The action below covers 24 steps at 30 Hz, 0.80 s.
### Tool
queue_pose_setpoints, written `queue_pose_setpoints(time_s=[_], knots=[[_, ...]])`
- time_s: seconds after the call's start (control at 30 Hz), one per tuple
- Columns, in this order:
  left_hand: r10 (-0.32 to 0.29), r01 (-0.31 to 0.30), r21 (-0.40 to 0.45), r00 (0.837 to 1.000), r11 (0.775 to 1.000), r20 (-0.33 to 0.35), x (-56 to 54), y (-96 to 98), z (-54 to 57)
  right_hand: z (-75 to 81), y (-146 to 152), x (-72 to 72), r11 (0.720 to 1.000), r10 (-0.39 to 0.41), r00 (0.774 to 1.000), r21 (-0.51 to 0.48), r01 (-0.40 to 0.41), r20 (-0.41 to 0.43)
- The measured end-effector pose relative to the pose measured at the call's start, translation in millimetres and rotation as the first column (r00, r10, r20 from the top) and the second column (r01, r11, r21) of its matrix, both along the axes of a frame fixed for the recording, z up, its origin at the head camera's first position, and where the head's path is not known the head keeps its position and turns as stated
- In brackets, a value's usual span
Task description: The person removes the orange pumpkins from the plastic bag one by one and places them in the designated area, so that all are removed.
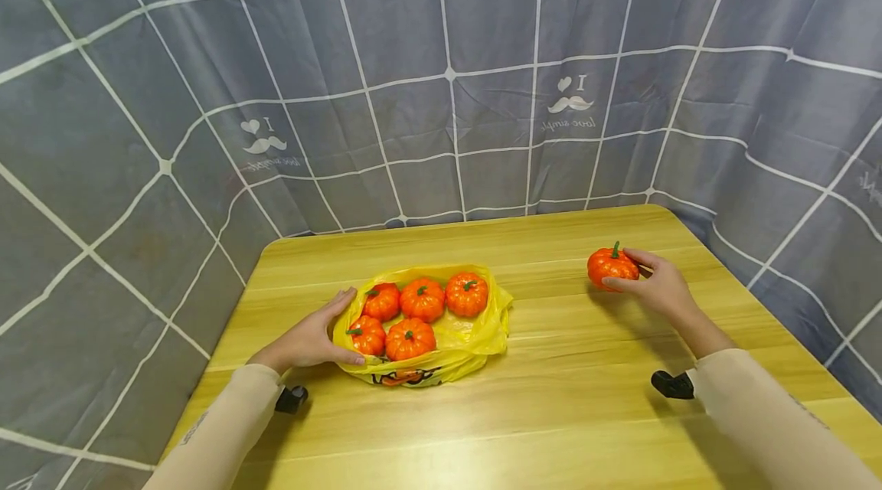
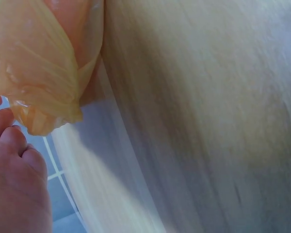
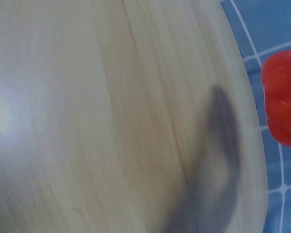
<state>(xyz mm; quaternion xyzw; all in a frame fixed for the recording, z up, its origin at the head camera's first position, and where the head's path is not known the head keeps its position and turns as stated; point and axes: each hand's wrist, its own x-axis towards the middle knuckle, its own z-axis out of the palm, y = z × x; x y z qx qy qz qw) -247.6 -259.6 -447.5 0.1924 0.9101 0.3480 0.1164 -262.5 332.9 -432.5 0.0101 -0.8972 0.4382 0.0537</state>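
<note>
A grey cloth point(image 1: 413, 31) ruled with white lines hangs behind and beside the wooden counter point(image 1: 413, 444), whose smooth top gives a level place to work.

Left of the middle sits an open yellow bag point(image 1: 463, 369) with dark and orange printing on its near side. The plastic is thin, limp and crinkled; it should weigh next to nothing, slide easily and sag wherever it lacks support. The rim is the place to hold it, gently, since a hard pull could stretch or tear it.

The left hand point(image 1: 310, 337) curves round the bag's left end, thumb along the near side and fingers towards the far side; whether it pinches the plastic I cannot tell. Well apart, towards the counter's right edge, the right hand point(image 1: 661, 287) grips a single orange pumpkin point(image 1: 612, 269) between thumb and fingers, apparently just above the wood.

Five similar pumpkins point(image 1: 423, 300) lie inside the bag. All look glossy and firm, probably light imitations: stiff enough not to squash, but slick and round, so they may roll or slip from a fingertip pinch. Opposite sides at the widest part, with fingers along the ribs, offer the surest hold.

Smallest is the green stem point(image 1: 616, 249), upright on the gripped pumpkin; thin and perhaps weakly fixed, it makes a poor handle.
</note>
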Motion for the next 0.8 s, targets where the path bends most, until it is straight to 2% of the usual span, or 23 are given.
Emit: queue_pose_setpoints(time_s=[0.3, 0.47, 0.8], knots=[[-0.002, 0.002, 0.005, 1.0, 1.0, 0.004, 2.8, -0.4, -0.5, -14.0, 21.6, -2.3, 0.996, -0.062, 0.998, 0.06, 0.06, 0.03], [0.001, -0.001, -0.002, 1.0, 1.0, 0.008, 3.0, -0.5, 0.0, -17.3, 26.2, -3.9, 0.992, -0.088, 0.995, 0.091, 0.085, 0.039], [0.006, -0.006, 0.004, 1.0, 1.0, 0.009, 3.5, 0.7, 1.3, -21.6, 30.0, -6.0, 0.99, -0.109, 0.992, 0.093, 0.103, 0.057]])
